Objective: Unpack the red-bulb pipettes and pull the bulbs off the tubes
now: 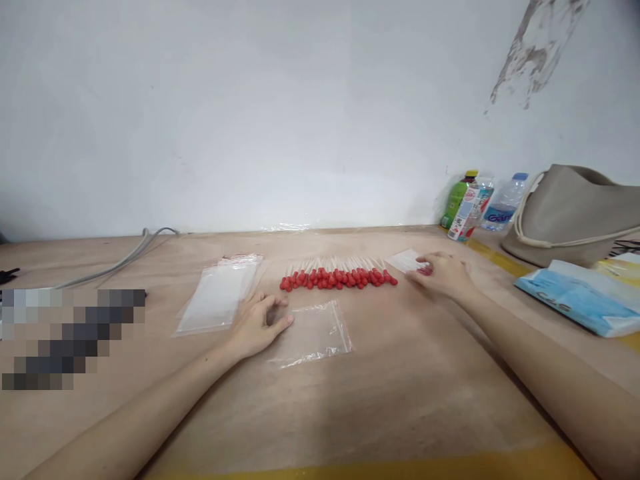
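My left hand (pixel 261 325) rests on the table with thumb and fingers apart, at the left edge of a clear zip bag (pixel 315 330) lying flat. Left of it lies a stack of clear plastic bags (pixel 215 297) with red strips along the top. In front of me is a row of thin pale sticks with red rounded ends (pixel 340 277), the red ends toward me. My right hand (pixel 443 273), its fingers curled, grips the edge of a small whitish plastic bag (pixel 404 260); something red shows between thumb and fingers.
Bottles, one green (pixel 456 203) and one clear (pixel 501 207), stand by the wall at right. Nearby are a grey-beige bag (pixel 565 213) with a cord and a blue tissue pack (pixel 575 297). A grey cable (pixel 115 265) and a blurred-out object (pixel 75 340) lie at left.
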`<state>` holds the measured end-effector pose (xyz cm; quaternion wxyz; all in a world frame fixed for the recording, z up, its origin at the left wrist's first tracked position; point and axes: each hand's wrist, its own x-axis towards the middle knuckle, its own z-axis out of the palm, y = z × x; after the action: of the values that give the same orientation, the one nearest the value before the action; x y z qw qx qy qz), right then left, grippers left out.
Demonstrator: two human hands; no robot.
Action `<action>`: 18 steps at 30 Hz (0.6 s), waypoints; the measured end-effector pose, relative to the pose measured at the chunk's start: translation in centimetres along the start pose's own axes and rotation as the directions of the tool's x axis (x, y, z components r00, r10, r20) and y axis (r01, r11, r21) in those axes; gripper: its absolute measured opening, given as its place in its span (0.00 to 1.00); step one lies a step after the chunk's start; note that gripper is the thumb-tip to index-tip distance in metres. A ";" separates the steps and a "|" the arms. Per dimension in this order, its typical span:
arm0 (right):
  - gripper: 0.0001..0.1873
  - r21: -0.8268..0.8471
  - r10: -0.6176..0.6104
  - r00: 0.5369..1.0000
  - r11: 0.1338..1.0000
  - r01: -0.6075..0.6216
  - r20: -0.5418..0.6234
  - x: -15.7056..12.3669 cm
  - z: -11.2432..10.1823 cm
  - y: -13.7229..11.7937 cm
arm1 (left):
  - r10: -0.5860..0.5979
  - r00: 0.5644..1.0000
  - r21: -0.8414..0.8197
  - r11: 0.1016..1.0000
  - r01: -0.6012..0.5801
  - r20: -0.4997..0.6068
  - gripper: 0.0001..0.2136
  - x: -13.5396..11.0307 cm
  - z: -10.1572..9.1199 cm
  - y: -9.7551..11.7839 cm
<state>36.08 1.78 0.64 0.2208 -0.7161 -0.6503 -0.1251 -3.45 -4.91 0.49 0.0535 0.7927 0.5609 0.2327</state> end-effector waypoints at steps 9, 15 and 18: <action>0.14 -0.238 0.044 0.983 0.971 0.000 0.179 -0.7 0.0 -0.8 | 0.053 0.998 -0.050 0.997 -0.052 0.027 0.10 -0.5 -0.4 0.9; 0.12 -0.223 -0.051 0.988 0.975 0.017 -0.149 -0.6 -0.7 -1.4 | -0.203 0.919 -0.162 0.974 0.156 -0.338 0.08 1.0 -3.1 -2.8; 0.13 0.179 0.035 0.959 0.984 0.017 -0.282 -0.3 -1.6 -2.6 | -0.322 0.858 -0.069 0.944 0.322 -0.400 0.11 1.7 -4.8 -6.6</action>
<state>33.64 0.91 2.27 0.3761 -0.6708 -0.6171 -0.1666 -10.81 -1.84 3.00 -0.0261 0.6221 0.6843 0.3794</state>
